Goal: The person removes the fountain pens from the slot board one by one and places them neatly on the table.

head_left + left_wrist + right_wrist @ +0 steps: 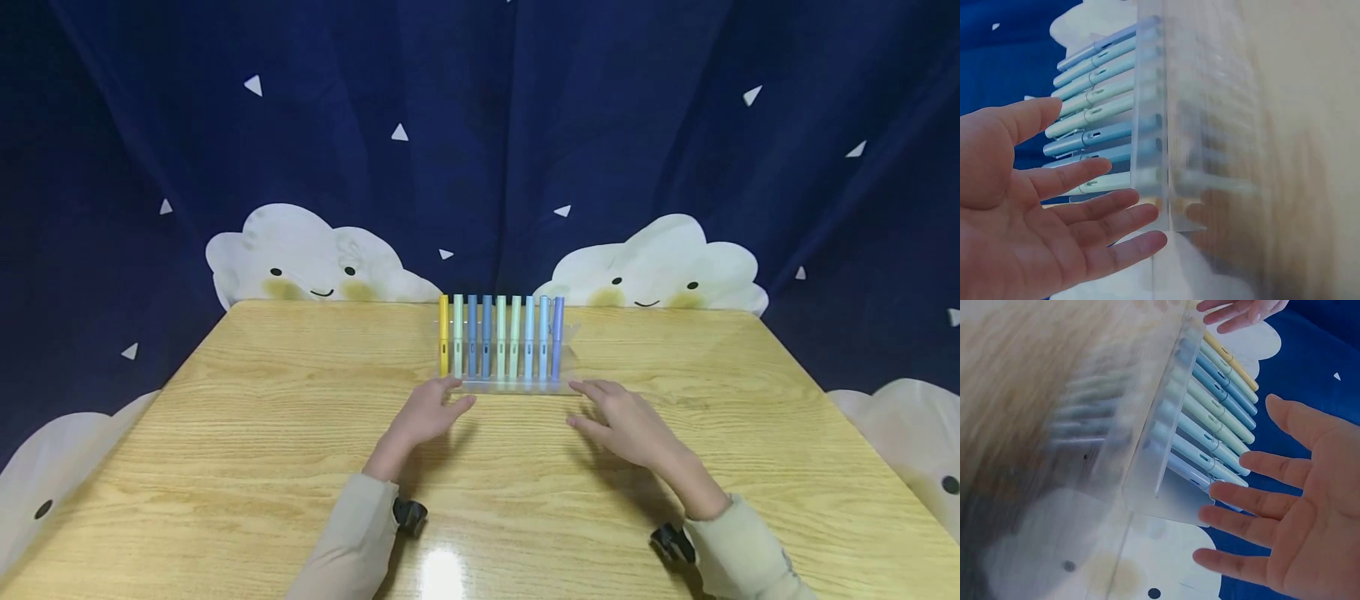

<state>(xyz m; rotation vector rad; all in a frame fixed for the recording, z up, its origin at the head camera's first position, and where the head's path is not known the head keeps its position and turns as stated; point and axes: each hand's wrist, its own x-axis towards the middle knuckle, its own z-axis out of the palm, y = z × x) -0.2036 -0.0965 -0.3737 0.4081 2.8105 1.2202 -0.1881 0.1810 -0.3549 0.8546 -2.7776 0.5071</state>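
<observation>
A clear acrylic stand (517,387) holds a row of several capped pens upright, side by side. A yellow pen (443,333) is at the left end and a violet-blue pen (557,337) at the right; green, dark blue and light blue ones fill the middle. My left hand (425,412) is by the stand's front left corner, fingers extended and thumb apart. At the front right corner is my right hand (626,422), its fingers spread and straight, fingertips close to the stand's edge. Both wrist views show bare palms holding nothing.
The stand sits toward the back of a light wooden table (300,417). Behind it hangs a dark blue curtain (465,150) with white triangles and smiling clouds. Black wrist devices (410,517) show at both sleeves.
</observation>
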